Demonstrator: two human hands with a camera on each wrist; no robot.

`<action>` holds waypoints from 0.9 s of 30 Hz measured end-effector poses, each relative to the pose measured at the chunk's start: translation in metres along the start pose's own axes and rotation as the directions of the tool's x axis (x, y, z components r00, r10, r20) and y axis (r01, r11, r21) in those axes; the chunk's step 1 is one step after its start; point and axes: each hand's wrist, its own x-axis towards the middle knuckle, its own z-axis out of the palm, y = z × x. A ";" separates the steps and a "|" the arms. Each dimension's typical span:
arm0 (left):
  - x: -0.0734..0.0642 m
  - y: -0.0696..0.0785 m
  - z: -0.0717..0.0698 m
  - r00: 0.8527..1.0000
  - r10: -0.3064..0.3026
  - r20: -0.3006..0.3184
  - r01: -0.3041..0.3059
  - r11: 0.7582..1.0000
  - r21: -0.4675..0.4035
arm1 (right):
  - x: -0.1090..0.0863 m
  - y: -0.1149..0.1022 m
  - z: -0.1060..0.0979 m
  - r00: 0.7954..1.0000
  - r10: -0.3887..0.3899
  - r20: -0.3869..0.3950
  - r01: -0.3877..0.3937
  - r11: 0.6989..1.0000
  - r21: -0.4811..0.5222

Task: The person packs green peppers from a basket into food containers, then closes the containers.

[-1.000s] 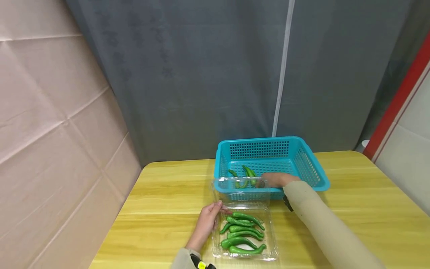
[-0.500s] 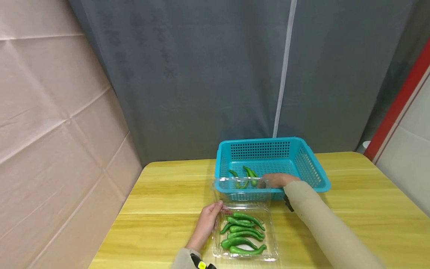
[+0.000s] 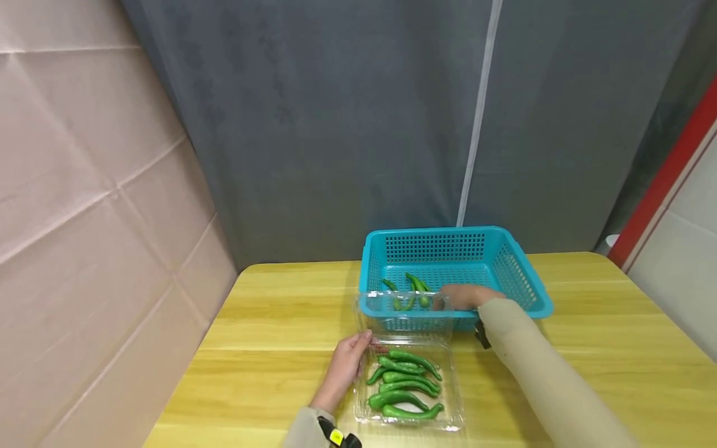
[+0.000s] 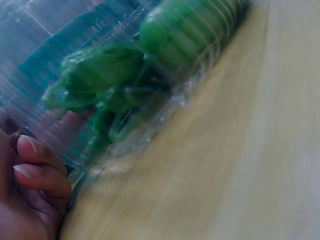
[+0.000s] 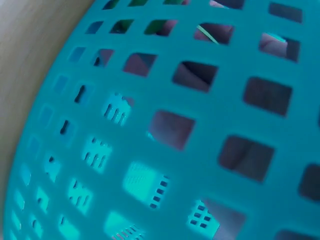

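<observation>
A clear plastic clamshell box (image 3: 459,398) lies opened on the table, with several long green peppers (image 3: 404,386) in its base. At its left side, by the hinge, my left hand (image 3: 343,366) grips the edge between thumb and fingers; the left wrist view shows curled fingers (image 4: 42,172) at the plastic. My right hand (image 3: 467,297) reaches down over the near wall into a blue basket (image 3: 512,267), just right of a few more green peppers (image 3: 417,287). Its fingertips are hidden behind the wall and raised lid (image 3: 403,323); I cannot tell whether they hold a pepper.
The basket stands at the back of the wooden table (image 3: 280,323), directly behind the clamshell, and the raised lid overlaps its near wall. A grey curtain (image 3: 336,137) hangs behind the table, and a pale covered wall (image 3: 101,249) is at the left.
My right hand stays inside the basket, its fingers slightly farther right of the peppers there. My left hand keeps its grip, and the box and its peppers have not moved.
</observation>
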 end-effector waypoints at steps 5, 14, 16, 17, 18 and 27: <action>-0.007 0.015 -0.001 1.000 -0.006 0.011 0.006 1.000 -0.008 | 0.001 0.004 -0.002 0.999 -0.045 0.000 0.045 0.999 0.009; -0.013 0.030 0.000 1.000 -0.019 -0.005 0.019 1.000 0.013 | -0.012 0.001 -0.012 0.989 -0.132 -0.065 0.127 0.989 -0.070; -0.012 0.028 -0.001 1.000 -0.016 0.006 0.016 1.000 -0.004 | -0.017 0.001 -0.012 0.984 -0.145 -0.105 0.138 0.988 -0.076; -0.013 0.031 -0.001 1.000 -0.013 0.009 0.014 1.000 -0.011 | -0.019 0.001 -0.012 0.979 -0.154 -0.133 0.144 0.987 -0.077; -0.013 0.030 -0.001 1.000 -0.011 0.011 0.011 1.000 -0.015 | -0.021 0.002 -0.010 0.974 -0.160 -0.161 0.149 0.986 -0.077; 0.001 0.001 -0.002 0.999 -0.029 -0.013 0.029 1.000 0.010 | -0.038 0.003 0.007 0.886 -0.140 -0.443 0.175 0.984 0.038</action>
